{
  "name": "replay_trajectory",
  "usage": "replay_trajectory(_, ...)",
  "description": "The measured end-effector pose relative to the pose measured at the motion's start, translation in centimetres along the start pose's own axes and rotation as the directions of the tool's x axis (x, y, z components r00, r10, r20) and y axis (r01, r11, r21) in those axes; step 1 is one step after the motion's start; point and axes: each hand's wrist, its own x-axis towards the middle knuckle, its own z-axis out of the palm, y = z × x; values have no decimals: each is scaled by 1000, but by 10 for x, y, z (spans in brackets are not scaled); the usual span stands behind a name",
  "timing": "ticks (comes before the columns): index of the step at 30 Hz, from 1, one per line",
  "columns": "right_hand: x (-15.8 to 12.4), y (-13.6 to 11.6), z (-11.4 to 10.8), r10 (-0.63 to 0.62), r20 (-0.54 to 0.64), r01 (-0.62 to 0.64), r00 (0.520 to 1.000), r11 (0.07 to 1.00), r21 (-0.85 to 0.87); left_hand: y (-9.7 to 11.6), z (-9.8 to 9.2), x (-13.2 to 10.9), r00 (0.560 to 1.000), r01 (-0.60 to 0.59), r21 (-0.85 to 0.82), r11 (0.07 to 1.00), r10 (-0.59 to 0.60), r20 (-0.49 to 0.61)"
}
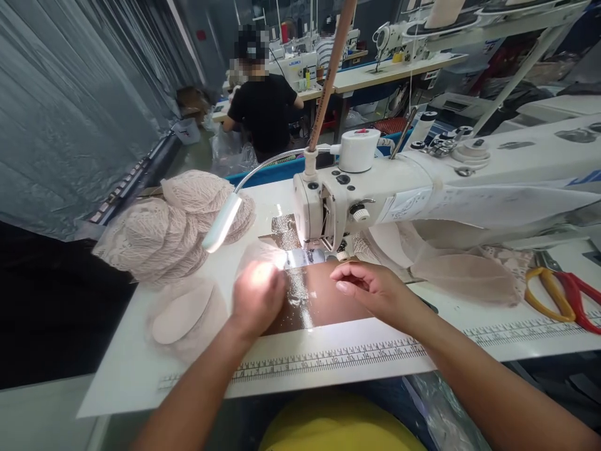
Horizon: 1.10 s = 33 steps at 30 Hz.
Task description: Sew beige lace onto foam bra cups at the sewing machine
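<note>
A white sewing machine (375, 181) stands on a white table (141, 369). My left hand (257, 295) rests in front of its needle, fingers curled under the bright glare of the lamp (221, 222); what it grips is washed out. My right hand (370, 285) lies to the right of the needle plate with its fingers bent and drawn together, pressing on the brown plate surface (323, 300). A pale pink pad (181, 319) lies left of my left hand.
A heap of pink lace cups (164, 228) sits at the table's left. More pale pads (464, 275) and scissors with red and yellow handles (563, 294) lie on the right. A ruler strip (328, 357) runs along the front edge. A person in black sits at the back (263, 106).
</note>
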Motion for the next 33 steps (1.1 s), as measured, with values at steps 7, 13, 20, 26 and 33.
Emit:
replay_trajectory(7, 27, 12, 24, -189, 129, 225, 973, 900, -375, 26, 71, -2, 963, -96, 146, 985, 55, 265)
replay_trajectory(13, 21, 26, 44, -263, 203, 330, 943, 667, -669, 26, 28, 9, 882, -168, 64, 984, 121, 455)
replay_trajectory(20, 21, 27, 50, -258, 138, 257, 956, 517, -817, -4, 37, 15, 890, -363, 49, 930, 331, 313)
replay_trajectory(26, 29, 20, 49, -187, 94, 182, 978, 537, -824, -18, 52, 27, 853, -465, 54, 884, 430, 296)
replay_trajectory(33, 33, 17, 47, -136, 76, 140, 988, 560, -817, -24, 56, 35, 844, -463, 42, 886, 426, 326)
